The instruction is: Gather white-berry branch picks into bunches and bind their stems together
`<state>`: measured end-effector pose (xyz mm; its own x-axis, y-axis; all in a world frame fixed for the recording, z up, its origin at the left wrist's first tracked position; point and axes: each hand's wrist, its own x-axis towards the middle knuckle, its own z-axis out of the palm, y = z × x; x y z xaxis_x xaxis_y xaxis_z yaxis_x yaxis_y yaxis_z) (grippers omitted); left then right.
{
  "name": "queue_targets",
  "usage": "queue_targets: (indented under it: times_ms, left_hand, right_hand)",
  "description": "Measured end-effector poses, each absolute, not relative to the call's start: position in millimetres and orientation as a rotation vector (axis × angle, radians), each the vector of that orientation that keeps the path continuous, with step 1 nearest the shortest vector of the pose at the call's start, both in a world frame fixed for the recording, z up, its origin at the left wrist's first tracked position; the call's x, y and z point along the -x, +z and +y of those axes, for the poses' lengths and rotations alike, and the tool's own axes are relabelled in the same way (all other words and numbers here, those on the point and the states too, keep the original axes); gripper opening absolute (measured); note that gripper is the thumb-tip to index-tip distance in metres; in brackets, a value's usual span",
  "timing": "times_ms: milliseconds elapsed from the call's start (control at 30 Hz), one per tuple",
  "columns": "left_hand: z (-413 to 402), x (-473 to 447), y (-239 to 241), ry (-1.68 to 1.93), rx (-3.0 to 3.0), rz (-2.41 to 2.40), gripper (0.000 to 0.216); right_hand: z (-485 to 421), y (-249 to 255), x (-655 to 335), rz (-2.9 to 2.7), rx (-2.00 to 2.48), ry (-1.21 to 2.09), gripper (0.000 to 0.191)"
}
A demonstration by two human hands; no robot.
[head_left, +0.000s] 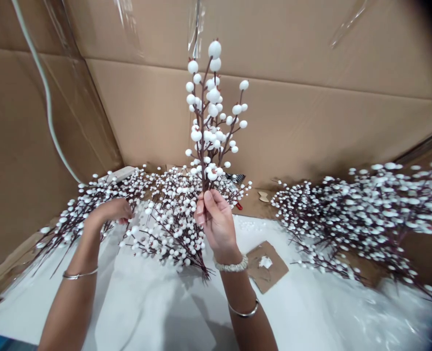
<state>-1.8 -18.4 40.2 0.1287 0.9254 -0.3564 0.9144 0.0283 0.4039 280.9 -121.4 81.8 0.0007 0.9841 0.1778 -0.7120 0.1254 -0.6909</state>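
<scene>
Spray (208, 117) held where?

Upright in the right hand (216, 220), which is closed round its brown stem (203, 170); long axis near vertical, berried tip up, away from the body.

Left hand (111, 210)?

Apart from the right, off to its left, curled at the edge of a heap of white-berried sprays (168, 229). Whether it grips anything: cannot tell.

Nearer arm?

Right, directly below the stem.

Surroundings?

White plastic sheet (157, 302), cardboard scrap (266, 265), second heap of sprays (362, 219), cardboard wall (292, 122) behind.
</scene>
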Motion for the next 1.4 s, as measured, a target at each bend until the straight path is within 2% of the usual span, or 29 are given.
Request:
queue_targets:
  times_ms: [100, 167, 233, 300, 467, 767, 967, 1100, 1267, 1400]
  left_hand:
    - [-33, 13, 73, 0.183, -1.911, 1.68, 0.032]
    - [-45, 17, 93, 0.524, -1.948, 1.688, 0.041]
    - [-61, 14, 107, 1.011, -1.908, 1.606, 0.035]
    - [-78, 3, 116, 1.33, -1.834, 1.443, 0.023]
    - [-111, -43, 122, 1.417, -1.871, 1.135, 0.006]
    - [-112, -71, 105, 1.698, -1.805, 1.131, 0.008]
    - [-114, -85, 107, 1.758, -1.831, 1.214, 0.005]
    - [-111, -82, 109, 1.698, -1.854, 1.253, 0.011]
    - [-62, -40, 90, 1.195, -1.896, 1.464, 0.038]
    - [-15, -16, 46, 0.594, -1.887, 1.798, 0.035]
  right_hand:
    - [-122, 81, -279, -0.765, 0.496, 1.373, 0.025]
    - [-123, 79, -276, -0.799, 0.538, 1.334, 0.025]
    - [-123, 78, -270, -0.834, 0.581, 1.295, 0.026]
    - [-125, 76, -263, -0.872, 0.612, 1.274, 0.027]
    - [-137, 71, -244, -1.019, 0.664, 1.252, 0.03]
    - [-148, 70, -231, -1.108, 0.648, 1.358, 0.025]
    - [-142, 72, -235, -1.068, 0.624, 1.537, 0.027]
    - [-140, 73, -241, -1.047, 0.615, 1.637, 0.03]
    - [-129, 77, -261, -0.85, 0.54, 1.586, 0.034]
    - [-121, 83, -281, -0.735, 0.549, 1.457, 0.036]
